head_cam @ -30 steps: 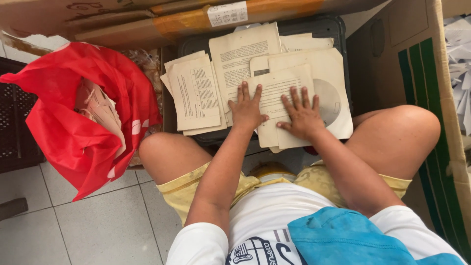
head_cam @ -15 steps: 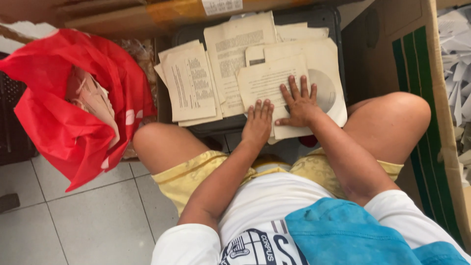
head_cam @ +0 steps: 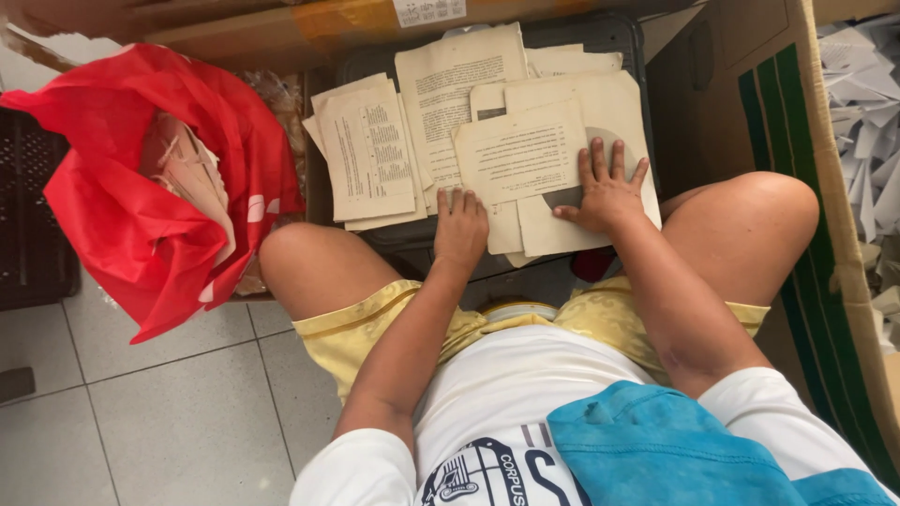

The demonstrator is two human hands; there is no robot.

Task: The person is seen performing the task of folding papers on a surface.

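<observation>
Both hands press old pages on a dark crate: left hand (head_cam: 461, 228) curled at the near edge, right hand (head_cam: 605, 192) spread flat. Loose sheets (head_cam: 520, 159) overhanging that edge could slip off.

Matt yellowed paper sheets (head_cam: 521, 155), glossy red plastic bag (head_cam: 112, 215)

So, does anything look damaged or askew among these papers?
The yellowed sheets lie fanned and crooked on the dark crate. The page under the right hand has a round grey mark. The left hand rests at the stack's edge.
</observation>
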